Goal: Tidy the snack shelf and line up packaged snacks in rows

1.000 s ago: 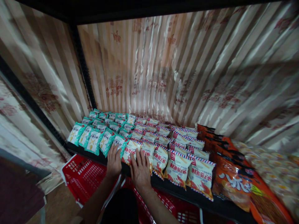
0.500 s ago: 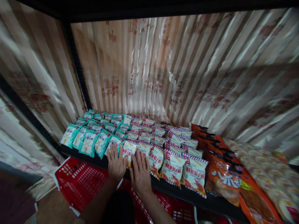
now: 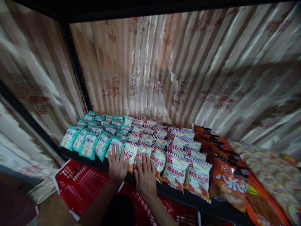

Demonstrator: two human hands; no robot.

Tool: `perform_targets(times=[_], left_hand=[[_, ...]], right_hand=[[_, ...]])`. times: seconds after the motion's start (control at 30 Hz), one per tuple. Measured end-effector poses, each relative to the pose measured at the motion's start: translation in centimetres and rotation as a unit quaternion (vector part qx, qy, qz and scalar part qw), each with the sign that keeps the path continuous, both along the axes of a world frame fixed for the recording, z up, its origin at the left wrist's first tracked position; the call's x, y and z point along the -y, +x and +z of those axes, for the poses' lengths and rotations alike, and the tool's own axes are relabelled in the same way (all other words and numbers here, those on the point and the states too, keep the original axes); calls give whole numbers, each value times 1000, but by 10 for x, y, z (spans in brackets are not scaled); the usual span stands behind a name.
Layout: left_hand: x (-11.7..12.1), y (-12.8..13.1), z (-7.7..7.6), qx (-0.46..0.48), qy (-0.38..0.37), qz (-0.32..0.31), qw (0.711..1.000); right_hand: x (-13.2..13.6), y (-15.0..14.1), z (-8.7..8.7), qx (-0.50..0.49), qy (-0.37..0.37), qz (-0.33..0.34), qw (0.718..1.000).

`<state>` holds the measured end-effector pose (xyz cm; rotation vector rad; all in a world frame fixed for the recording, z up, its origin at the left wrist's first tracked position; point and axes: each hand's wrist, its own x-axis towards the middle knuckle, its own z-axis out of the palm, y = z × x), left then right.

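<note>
Striped curtain (image 3: 150,69) backs the shelf (image 3: 92,164); along its front edge I have the left hand (image 3: 117,168) and right hand (image 3: 146,180), fingers extended, gripping nothing, against a teal packet (image 3: 115,142) and white packets (image 3: 175,174), seemingly steadying them.

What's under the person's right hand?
Beneath the right hand, a cream snack bag shows its upper part with red print; whatever the hand covers cannot be seen.

Left grip (image 3: 118,166) and right grip (image 3: 145,178) point forward, unclenched, backs upward
</note>
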<state>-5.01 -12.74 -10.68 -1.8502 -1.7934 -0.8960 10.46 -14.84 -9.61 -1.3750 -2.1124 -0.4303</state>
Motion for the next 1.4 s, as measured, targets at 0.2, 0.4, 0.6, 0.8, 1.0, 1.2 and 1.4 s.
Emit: perform_targets(times=[0.2,0.4,0.6,0.8,1.0,1.2,1.4], left_hand=[[0,-1,0,-1,5,-10,1000],[0,-1,-1,-1,4,-13,1000],[0,-2,-1,-4,25,-23,999],[1,-4,-2,-11,27,-32,999],[1,-3,-5,-5,28,-31,999],[2,-1,-6,10,46,-19,999],[3,-1,-4,30,60,-3,998]], right_hand=[[-1,0,-1,8,0,0,1000],[-1,0,-3,11,-4,-7,1000],[-1,1,-5,14,-7,-19,1000],[-2,1,-9,25,-13,-21,999],[-1,2,-7,21,-3,-22,1000],[0,2,-4,9,13,-18,1000],[0,4,-6,8,9,-12,1000]])
